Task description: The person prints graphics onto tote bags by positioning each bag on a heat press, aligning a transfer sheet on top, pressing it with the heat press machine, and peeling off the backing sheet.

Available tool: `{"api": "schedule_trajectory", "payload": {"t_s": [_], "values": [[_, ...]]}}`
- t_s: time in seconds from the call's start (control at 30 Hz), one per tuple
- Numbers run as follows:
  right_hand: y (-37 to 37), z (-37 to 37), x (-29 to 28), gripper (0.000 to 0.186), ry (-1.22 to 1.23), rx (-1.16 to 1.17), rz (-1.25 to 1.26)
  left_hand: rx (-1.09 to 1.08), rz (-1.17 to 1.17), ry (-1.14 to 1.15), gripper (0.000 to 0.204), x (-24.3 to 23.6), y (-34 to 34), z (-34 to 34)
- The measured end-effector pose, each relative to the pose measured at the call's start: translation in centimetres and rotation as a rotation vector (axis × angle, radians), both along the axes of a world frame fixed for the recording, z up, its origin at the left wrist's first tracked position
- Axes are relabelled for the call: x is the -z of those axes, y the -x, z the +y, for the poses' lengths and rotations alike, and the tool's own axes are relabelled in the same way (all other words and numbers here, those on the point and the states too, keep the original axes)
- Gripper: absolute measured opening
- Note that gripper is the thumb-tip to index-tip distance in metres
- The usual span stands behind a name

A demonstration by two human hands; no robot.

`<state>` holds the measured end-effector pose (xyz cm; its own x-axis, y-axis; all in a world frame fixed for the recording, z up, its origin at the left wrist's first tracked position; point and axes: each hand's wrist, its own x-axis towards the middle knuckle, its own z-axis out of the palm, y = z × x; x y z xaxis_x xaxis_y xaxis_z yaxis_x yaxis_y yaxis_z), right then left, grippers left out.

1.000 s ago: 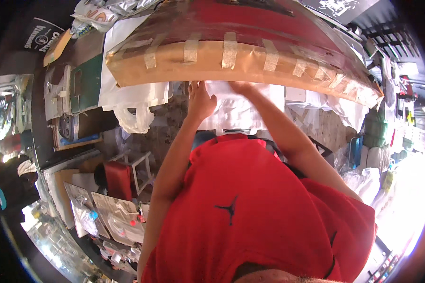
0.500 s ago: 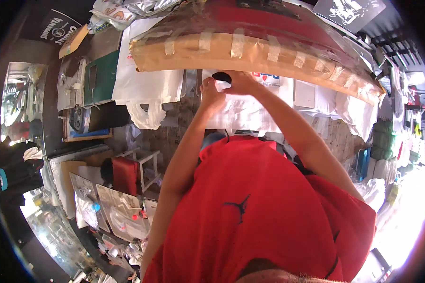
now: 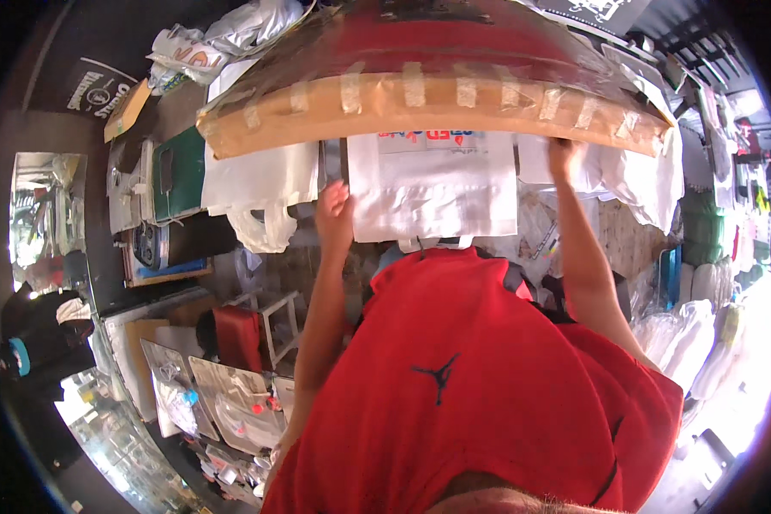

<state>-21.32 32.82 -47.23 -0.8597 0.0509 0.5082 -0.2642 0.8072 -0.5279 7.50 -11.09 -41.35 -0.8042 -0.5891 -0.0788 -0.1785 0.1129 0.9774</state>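
Observation:
A white plastic bag with red and blue print (image 3: 433,201) lies flat in front of me, its far end under a taped cardboard edge (image 3: 441,113). My left hand (image 3: 336,211) is beside the bag's left edge, its fingers loosely bent and apart, with nothing visible in them. On the other side, my right hand (image 3: 565,158) reaches toward white sheets or bags (image 3: 535,163) right of the printed bag. Motion smears its fingers and the cardboard partly hides them, so what they hold, if anything, does not show.
The dark red, tape-covered panel (image 3: 454,43) overhangs the work area. More white bags hang at the left (image 3: 261,184) and right (image 3: 647,188). A green board (image 3: 178,176) stands far left. Lower left are a red seat (image 3: 237,337) and leaning panels (image 3: 236,398).
My hands were together over the bag around a small black object with something white. They have parted, left hand leftward and right hand rightward. The black object is out of sight.

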Motion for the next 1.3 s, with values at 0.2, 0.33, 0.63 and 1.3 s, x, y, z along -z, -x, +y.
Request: {"api": "schedule_trajectory", "payload": {"t_s": [0.2, 0.33, 0.63, 1.3], "values": [[-14.6, 33.8, 5.1, 0.06, -0.431, 0.019, -1.137, -0.079, -0.291, -0.341, 0.025, 2.6, -8.6, -0.5], [-20.6, 20.1, -1.5, 0.057, -0.134, -0.368, -1.748, -0.316, -0.213, -0.686, 0.027, 0.1, -8.8, 3.0], [-8.4, 0.0, -8.5, 0.084, -0.219, 0.193, -0.659, 0.16, -0.196, -0.241, 0.033, 3.5, -6.9, 4.9], [-18.1, -31.8, -10.7, 0.035, 0.248, -0.736, -1.144, -0.405, -0.007, 0.239, 0.038, -9.2, -3.7, -17.1]]}}
